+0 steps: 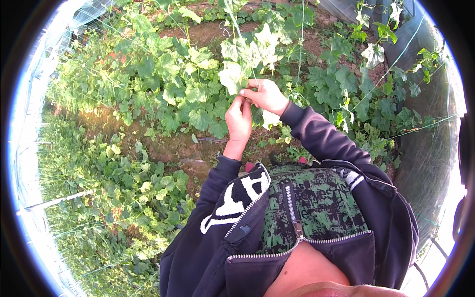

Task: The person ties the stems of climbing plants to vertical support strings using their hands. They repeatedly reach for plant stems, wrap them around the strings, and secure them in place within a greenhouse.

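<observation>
My left hand [238, 120] is raised in front of my chest, its thumb and fingers drawn together just below my right hand's fingertips. My right hand [270, 97] reaches in from the right with thumb and forefinger pinched on a thin pale twine [254, 75]. That twine comes down from the top of the view to my fingers. Bright, sunlit leaves of a climbing vine plant [233, 77] hang around the twine, right above both hands. Whatever sits between my left fingertips is too small to make out.
Dense leafy vines [185, 85] spread ahead and to the left. Bare soil [156, 144] runs between the rows. Another twine [301, 41] hangs right of centre, and a slanting one [399, 55] crosses the right side. Translucent sheeting [423, 156] walls the right edge.
</observation>
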Demonstrator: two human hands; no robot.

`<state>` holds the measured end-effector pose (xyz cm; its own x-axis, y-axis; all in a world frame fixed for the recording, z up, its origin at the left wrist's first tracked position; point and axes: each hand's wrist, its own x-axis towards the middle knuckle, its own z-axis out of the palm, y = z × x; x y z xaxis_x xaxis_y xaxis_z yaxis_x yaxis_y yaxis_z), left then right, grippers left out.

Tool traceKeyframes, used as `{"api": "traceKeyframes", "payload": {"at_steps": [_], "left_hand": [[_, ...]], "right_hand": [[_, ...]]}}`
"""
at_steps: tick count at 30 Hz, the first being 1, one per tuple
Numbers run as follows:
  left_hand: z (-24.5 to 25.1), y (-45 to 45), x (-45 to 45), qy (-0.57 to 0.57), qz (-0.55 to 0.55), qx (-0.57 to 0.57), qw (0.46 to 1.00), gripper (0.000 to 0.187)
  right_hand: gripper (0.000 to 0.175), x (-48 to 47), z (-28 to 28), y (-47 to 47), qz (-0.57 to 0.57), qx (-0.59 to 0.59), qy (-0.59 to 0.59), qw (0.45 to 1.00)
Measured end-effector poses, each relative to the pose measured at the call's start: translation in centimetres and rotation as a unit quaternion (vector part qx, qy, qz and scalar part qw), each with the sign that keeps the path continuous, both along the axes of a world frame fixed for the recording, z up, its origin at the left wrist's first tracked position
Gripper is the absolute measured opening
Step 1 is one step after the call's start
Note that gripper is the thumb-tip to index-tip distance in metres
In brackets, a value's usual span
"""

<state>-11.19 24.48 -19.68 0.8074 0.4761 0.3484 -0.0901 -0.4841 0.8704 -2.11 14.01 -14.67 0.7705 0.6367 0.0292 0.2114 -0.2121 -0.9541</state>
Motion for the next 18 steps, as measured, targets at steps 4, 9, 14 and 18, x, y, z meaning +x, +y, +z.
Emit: {"api": "traceKeyframes", "payload": {"at_steps": [4, 9, 14, 18], "left_hand": [[4.3, 1.4, -2.0, 0.021, 0.049, 0.078, 0.996, 0.02], [9.1, 2.8, -1.4, -0.004, 0.041, 0.154, 0.987, 0.03], [8.0, 4.7, -0.4, 0.019, -0.001, 0.161, 0.987, 0.02], [8.1, 6.0, -0.5, 0.073, -0.06, 0.147, 0.985, 0.015]], "right_hand": [[0.027, -0.4, -0.3, -0.5, -0.021, -0.009, -0.056, 0.998], [0.026, -1.0, 0.3, -0.4, -0.001, -0.039, -0.114, 0.993], [0.023, -0.9, -1.0, -0.3, 0.023, -0.037, -0.223, 0.974], [0.021, -1.0, -1.3, -0.7, 0.022, -0.027, -0.254, 0.967]]}}
